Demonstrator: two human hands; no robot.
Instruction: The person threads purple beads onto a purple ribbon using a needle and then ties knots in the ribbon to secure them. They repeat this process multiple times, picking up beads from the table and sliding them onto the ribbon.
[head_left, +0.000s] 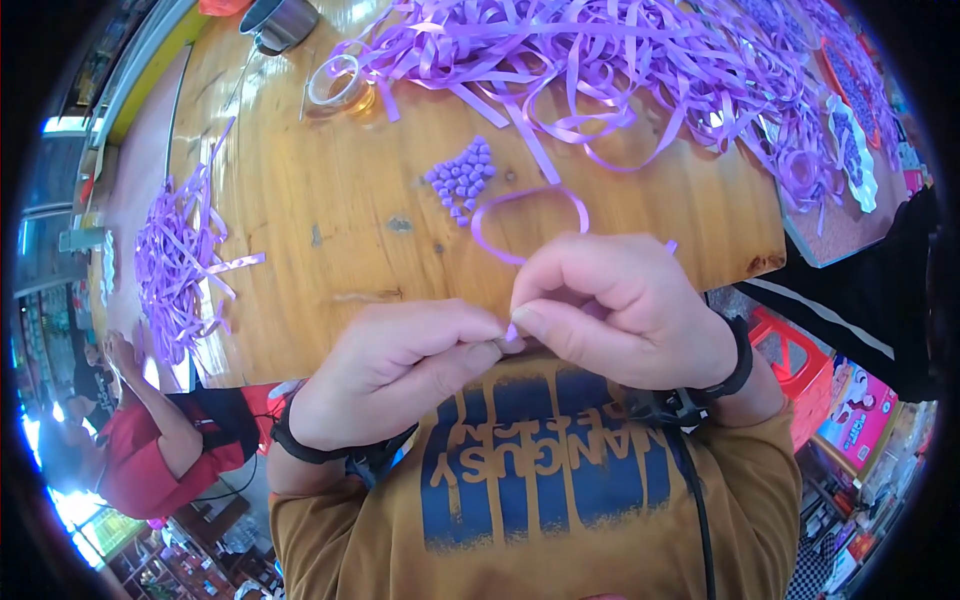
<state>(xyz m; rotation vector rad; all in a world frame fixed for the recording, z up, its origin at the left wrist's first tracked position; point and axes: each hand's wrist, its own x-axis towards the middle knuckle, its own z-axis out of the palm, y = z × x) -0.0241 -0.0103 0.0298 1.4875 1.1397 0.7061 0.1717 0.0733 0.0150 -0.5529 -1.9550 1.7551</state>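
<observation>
The left hand (415, 365) and right hand (615, 310) were clamped, fingertips meeting, on a tiny purple piece (512, 332), seemingly for precision; small purple conical beads (464, 178) lay at eleven o'clock, presumably within reach, on the varnished wooden tabletop (340, 200).

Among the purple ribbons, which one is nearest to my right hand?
The single ribbon curving in a wide loop just beyond your right hand, beside the small purple pieces; the other ribbons lie tangled in heaps.

left hand (405, 362): pinched | right hand (622, 312): pinched, curled | both close together
</observation>
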